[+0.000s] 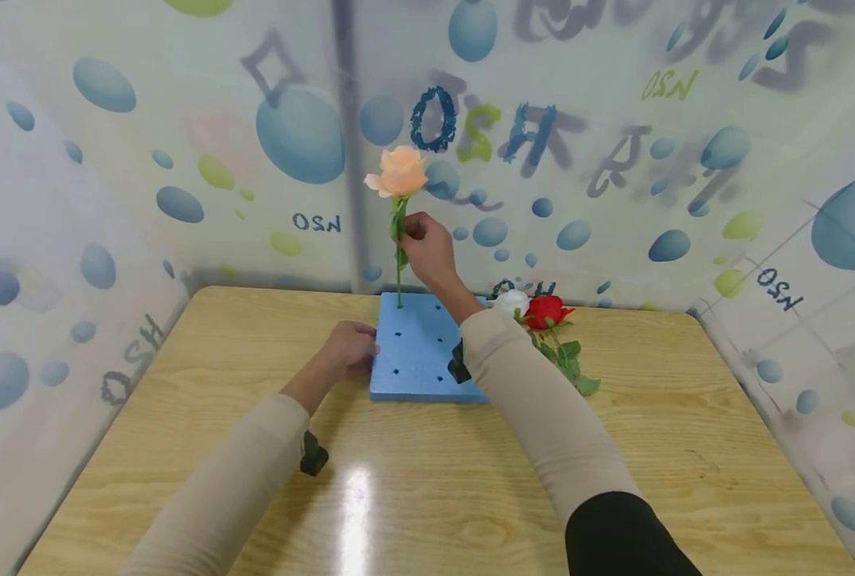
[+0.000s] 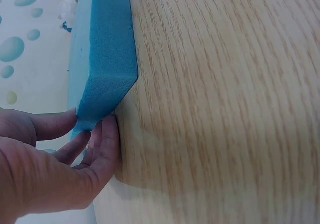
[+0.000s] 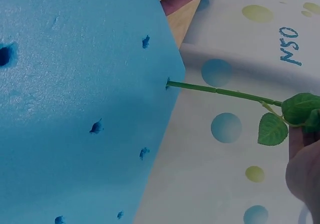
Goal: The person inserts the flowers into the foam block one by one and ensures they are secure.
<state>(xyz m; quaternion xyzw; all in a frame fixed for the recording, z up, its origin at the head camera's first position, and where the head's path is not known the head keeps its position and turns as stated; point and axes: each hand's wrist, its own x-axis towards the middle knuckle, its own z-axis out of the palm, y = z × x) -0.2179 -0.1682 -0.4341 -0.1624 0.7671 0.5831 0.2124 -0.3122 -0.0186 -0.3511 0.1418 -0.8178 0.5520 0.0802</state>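
Observation:
A peach artificial rose point(image 1: 398, 172) stands upright, its stem's lower end in a hole near the far left corner of a blue foam board point(image 1: 416, 356). My right hand point(image 1: 427, 248) pinches the green stem just under the bloom, beside its leaves point(image 3: 273, 129). With the left hand point(image 1: 351, 346) I hold the board's left edge, thumb against the top edge and fingers along the side point(image 2: 85, 159). A white rose point(image 1: 511, 303) and a red rose point(image 1: 548, 312) lie at the board's right, partly hidden by my right arm.
Several small holes, one of them at the board's edge region point(image 3: 145, 41), dot the foam. The wooden table point(image 1: 413, 488) ends at a patterned backdrop point(image 1: 225, 208) behind and at both sides.

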